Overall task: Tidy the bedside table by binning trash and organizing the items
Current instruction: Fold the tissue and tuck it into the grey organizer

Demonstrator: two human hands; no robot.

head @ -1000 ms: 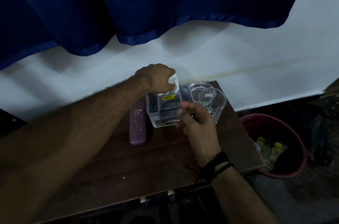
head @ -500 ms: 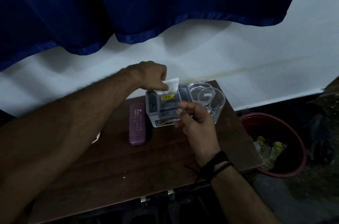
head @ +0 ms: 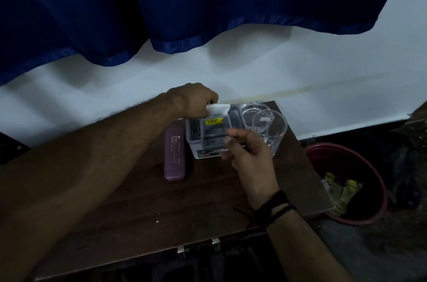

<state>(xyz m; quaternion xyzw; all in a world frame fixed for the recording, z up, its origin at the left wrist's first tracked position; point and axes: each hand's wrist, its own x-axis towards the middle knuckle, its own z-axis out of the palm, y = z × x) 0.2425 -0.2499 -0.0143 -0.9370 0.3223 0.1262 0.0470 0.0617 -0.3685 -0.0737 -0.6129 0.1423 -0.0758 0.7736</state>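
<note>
A grey compartment organizer with a yellow price sticker stands at the back of the dark wooden bedside table. My left hand hovers over its back left corner and pinches a folded white paper that sticks up from the organizer's top. My right hand is at the organizer's front right, thumb raised, fingertips touching its front wall, fingers loosely bent and holding nothing. A purple case lies flat just left of the organizer.
A clear glass and a second clear glass vessel stand right of the organizer. A red bin with yellow-green trash sits on the floor to the right. A blue curtain hangs above the white wall.
My left hand has shifted left along the organizer's back edge with the white paper still pinched. My right hand has stayed at the organizer's front.
</note>
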